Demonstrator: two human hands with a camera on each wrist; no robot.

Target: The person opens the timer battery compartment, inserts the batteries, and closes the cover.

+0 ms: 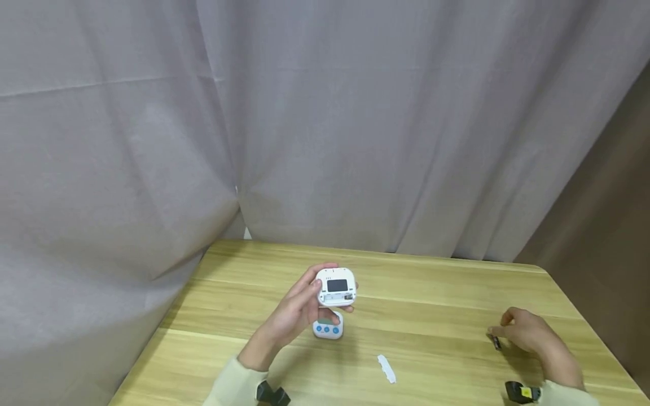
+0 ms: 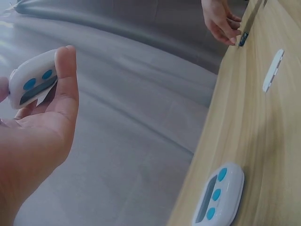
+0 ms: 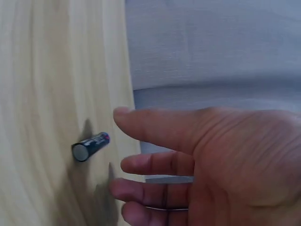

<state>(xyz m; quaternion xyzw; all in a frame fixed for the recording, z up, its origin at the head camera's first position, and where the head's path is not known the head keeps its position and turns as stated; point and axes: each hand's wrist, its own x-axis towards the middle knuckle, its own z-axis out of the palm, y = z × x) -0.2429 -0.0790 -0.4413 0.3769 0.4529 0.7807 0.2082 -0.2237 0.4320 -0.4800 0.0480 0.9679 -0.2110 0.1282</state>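
Raised over the table, my left hand (image 1: 297, 313) grips a white digital timer (image 1: 335, 273), its back facing the head camera. The battery slot on that back is uncovered, with a small dark piece at its right end that I cannot make out. In the left wrist view the timer's front shows blue buttons (image 2: 29, 84) and a grey screen. A dark battery (image 3: 91, 147) lies on the table at the right. My right hand (image 1: 530, 334) hovers just beside it, thumb and fingers apart, not touching it in the right wrist view.
A second white timer (image 2: 225, 197) with blue buttons lies face up beneath my left hand. Between the hands, nearer the front, is a thin white battery cover (image 1: 386, 369). Grey curtains (image 1: 330, 141) hang behind the wooden table (image 1: 431, 316) and on its left.
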